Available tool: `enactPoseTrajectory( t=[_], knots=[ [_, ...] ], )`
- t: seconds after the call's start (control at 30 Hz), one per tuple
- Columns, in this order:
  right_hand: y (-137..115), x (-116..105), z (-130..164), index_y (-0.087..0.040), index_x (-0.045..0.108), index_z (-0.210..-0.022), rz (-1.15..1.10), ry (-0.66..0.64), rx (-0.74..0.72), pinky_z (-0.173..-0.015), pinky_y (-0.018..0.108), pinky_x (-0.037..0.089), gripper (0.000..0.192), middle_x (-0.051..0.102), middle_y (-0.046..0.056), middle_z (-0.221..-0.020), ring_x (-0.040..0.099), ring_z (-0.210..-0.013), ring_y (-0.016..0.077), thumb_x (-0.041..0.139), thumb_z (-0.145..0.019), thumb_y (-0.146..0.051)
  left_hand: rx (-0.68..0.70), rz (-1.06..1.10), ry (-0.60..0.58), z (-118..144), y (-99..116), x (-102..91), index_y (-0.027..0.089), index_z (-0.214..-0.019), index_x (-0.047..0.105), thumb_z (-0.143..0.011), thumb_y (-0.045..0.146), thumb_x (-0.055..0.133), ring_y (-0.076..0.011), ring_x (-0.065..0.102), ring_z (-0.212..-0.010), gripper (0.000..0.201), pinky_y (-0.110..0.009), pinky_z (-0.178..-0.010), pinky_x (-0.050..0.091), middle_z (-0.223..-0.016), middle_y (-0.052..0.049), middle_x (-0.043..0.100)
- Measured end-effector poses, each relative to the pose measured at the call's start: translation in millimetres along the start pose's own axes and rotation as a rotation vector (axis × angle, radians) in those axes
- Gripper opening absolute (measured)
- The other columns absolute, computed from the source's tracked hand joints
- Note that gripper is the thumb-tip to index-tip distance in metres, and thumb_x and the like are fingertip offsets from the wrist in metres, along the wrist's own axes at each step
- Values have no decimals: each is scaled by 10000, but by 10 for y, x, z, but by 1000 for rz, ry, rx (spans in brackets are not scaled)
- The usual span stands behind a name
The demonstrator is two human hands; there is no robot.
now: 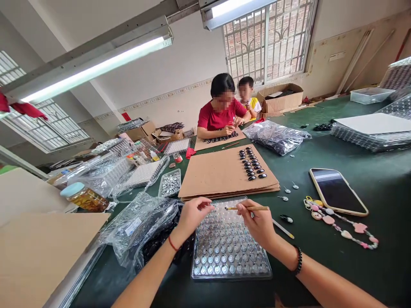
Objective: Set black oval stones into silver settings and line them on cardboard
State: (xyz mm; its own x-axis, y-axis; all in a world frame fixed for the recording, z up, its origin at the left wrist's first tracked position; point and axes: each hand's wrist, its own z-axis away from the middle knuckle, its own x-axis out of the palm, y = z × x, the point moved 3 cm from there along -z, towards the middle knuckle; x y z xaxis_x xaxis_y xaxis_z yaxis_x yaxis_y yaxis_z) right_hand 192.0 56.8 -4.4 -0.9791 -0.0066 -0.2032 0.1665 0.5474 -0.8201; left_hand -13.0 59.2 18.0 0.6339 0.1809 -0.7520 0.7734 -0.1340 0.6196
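The right hand (257, 222) is pinching a thin wooden stick (248, 208) between thumb and fingers, and the stick is pointing left toward the left hand (192, 214). The left hand is curling its fingers together at the far edge of the clear plastic tray (229, 252), as if it is holding something very small – I cannot tell what, it is too tiny to see. Both hands are meeting just above the tray, probably because the stick tip is needed close to the small piece.

The tray is lying flat on the green desk (369, 256), directly under the hands. It is transparent, with many round pockets in rows, and shiny silver round pieces are sitting in the pockets.

Just behind the tray a cardboard sheet (218, 173) is carrying two short rows of black oval stones (252, 164). To the right of the tray a phone (337, 190) is lying face up. Left of the tray a crumpled plastic bag (141, 226) is resting. Far behind the tray, a person in a red shirt (221, 115) is working – separate from these hands.
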Motion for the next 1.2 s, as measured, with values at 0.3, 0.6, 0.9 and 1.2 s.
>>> enactPoseTrajectory(
  t=[0.3, 0.6, 0.9, 1.2],
  knots=[
    [-14, -19, -34, -168, 504, -649, 192, -11, -209, -486, 198, 312, 252, 475, -16, -534, 411, -481, 88, 398, -861, -256, -216, -397, 231, -879, -591, -949, 76, -1006, 568, -762, 340, 476, -225, 605, -813, 370, -310, -696, 445, -951, -151, 642],
    [19, -37, -92, -167, 525, -640, 277, 9, -195, -488, 193, 305, 282, 499, -17, -537, 429, -469, 83, 404, -865, -289, 3, -720, 132, 354, -496, -275, 217, -991, 582, -803, 341, 443, -246, 506, -950, 264, -376, -798, 338, -1017, -61, 592],
    [45, 46, 10, -177, 524, -629, 325, -69, -177, -479, 198, 305, 311, 515, -16, -531, 455, -465, 95, 386, -870, -316, -56, -858, 50, 526, -681, -139, 180, -975, 555, -851, 324, 371, -235, 511, -867, 265, -353, -744, 334, -936, -82, 580],
    [32, 17, -1, -172, 518, -630, 327, -66, -189, -487, 192, 304, 299, 523, -14, -538, 461, -473, 89, 395, -869, -304, -113, -636, 63, 347, -746, -130, 164, -857, 530, -841, 332, 393, -207, 566, -726, 218, -288, -654, 355, -780, -69, 599]
  ],
)
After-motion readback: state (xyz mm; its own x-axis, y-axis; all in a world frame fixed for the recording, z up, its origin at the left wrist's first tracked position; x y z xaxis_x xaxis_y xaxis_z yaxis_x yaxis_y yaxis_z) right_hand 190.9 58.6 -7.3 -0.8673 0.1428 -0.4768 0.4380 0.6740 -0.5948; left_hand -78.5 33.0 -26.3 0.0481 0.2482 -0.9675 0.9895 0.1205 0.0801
